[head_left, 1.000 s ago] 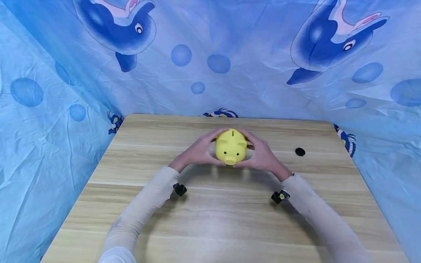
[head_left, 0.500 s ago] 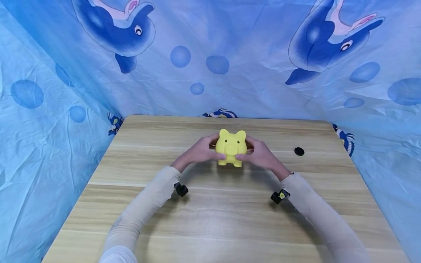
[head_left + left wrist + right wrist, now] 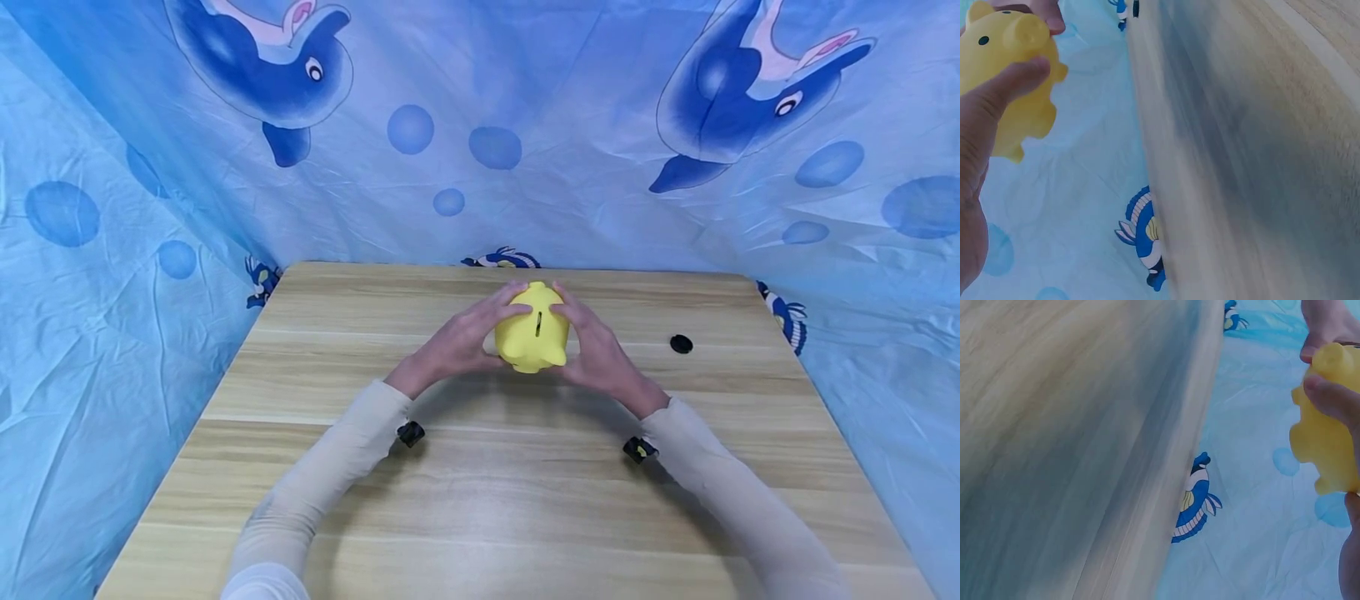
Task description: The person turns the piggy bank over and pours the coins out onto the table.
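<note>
Blue dolphin-print sheeting is hanging behind wood-grain table. Left hand and right hand are gripping yellow piggy bank from either side, holding it above the tabletop, coin slot showing. Black disc is lying off to the right.

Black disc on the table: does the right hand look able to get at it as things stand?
Probably not yet: the right hand is holding the yellow piggy bank, though nothing visible blocks its way to the black disc.
</note>
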The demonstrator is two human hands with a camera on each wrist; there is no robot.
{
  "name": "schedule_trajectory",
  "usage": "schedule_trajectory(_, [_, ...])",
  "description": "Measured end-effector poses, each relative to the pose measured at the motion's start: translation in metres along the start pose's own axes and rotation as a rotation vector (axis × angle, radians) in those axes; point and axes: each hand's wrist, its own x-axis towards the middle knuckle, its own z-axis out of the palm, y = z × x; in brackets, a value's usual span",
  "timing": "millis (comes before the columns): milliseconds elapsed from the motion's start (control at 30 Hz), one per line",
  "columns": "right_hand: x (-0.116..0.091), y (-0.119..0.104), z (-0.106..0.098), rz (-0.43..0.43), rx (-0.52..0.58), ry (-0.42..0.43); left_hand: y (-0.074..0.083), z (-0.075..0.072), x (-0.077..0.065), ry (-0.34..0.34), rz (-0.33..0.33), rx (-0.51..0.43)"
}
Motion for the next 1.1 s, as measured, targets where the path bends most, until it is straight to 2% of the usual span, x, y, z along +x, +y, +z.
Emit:
schedule_trajectory(100, [-0.001,0.002,0.003,-0.009,0.010,0.010,-0.001,0.001,0.000,0.009,0.018,0.018])
schedule_trajectory(200, [-0.004,0.004,0.007,0.035,0.044,-0.017,-0.003,0.004,-0.003,-0.004,-0.010,-0.005])
schedule_trajectory(300, [-0.007,0.003,0.008,0.135,0.082,-0.078,-0.006,0.007,-0.006,-0.036,-0.079,-0.057])
schedule_trajectory(433, [-0.007,0.003,0.009,0.276,0.148,-0.154,-0.010,0.007,-0.008,-0.084,-0.207,-0.162])
schedule_trajectory(533, [-0.005,0.005,0.010,0.351,0.211,-0.185,-0.014,0.006,-0.008,-0.108,-0.292,-0.275])
schedule_trajectory(700, [-0.002,0.010,0.010,0.455,0.329,-0.207,-0.022,0.004,-0.007,-0.125,-0.377,-0.429])
schedule_trajectory(767, [-0.001,0.011,0.010,0.480,0.367,-0.213,-0.024,0.004,-0.006,-0.140,-0.398,-0.449])
schedule_trajectory(933, [-0.001,0.014,0.007,0.533,0.437,-0.230,-0.026,0.002,-0.003,-0.179,-0.469,-0.426])
schedule_trajectory(1100, [-0.001,0.016,0.005,0.583,0.499,-0.218,-0.024,0.002,0.002,-0.176,-0.543,-0.446])
